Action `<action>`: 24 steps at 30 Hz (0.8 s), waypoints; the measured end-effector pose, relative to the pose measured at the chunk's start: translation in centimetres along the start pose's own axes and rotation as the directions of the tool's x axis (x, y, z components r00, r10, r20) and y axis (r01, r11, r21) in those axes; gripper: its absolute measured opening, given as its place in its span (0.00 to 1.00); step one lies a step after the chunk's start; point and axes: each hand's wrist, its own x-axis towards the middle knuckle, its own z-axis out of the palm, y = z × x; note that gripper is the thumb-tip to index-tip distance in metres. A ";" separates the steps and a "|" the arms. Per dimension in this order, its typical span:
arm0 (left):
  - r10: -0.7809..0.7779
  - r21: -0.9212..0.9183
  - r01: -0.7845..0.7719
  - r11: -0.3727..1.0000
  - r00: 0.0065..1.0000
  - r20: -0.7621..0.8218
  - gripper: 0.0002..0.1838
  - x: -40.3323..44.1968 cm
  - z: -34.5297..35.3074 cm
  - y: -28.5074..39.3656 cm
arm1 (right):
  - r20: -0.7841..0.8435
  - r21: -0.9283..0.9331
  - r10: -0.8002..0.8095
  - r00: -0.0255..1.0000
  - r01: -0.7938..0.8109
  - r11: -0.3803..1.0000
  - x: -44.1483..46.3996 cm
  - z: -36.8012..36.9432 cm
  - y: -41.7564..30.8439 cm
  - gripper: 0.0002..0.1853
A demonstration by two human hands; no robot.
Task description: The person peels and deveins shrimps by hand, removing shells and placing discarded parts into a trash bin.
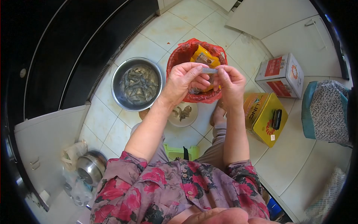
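Note:
A greyish shrimp point(209, 70) is stretched between my two hands, above the bin. My left hand point(183, 81) pinches one end of it between thumb and forefinger. At the other end, the fingertips of my right hand point(232, 83) are closed on it. Below them stands a bin lined with a red plastic bag point(175, 56), with a yellow packet point(204, 56) inside. To the left, a metal basin point(115, 91) holds many whole grey shrimp point(138, 84). A white plate point(193, 118) with a few shrimp pieces point(183, 112) lies behind the bin, partly hidden by my left arm.
A yellow tin point(257, 119) with a black object point(276, 119) on it stands right of my leg. Farther right are a cardboard box point(279, 74) and a patterned cloth-covered item point(328, 110). Metal pots point(89, 170) and plastic bags point(79, 192) sit at lower left. A green stool point(194, 152) is under me.

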 end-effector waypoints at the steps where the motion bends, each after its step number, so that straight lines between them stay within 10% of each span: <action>1: 0.013 -0.005 -0.013 1.000 1.000 0.003 0.14 0.1 -0.1 0.0 | -0.001 0.001 0.000 1.000 0.000 1.000 0.0 0.0 0.0 0.06; 22: 0.081 0.143 -0.082 0.986 0.997 0.014 0.12 -0.2 -0.2 0.5 | 0.082 -0.159 -0.003 0.997 0.016 0.987 -0.7 1.3 -0.8 0.05; 24: 0.083 0.151 -0.084 0.985 0.996 0.013 0.12 -0.1 -0.3 0.4 | 0.127 -0.316 -0.208 0.970 0.238 0.919 -0.4 1.2 -0.2 0.05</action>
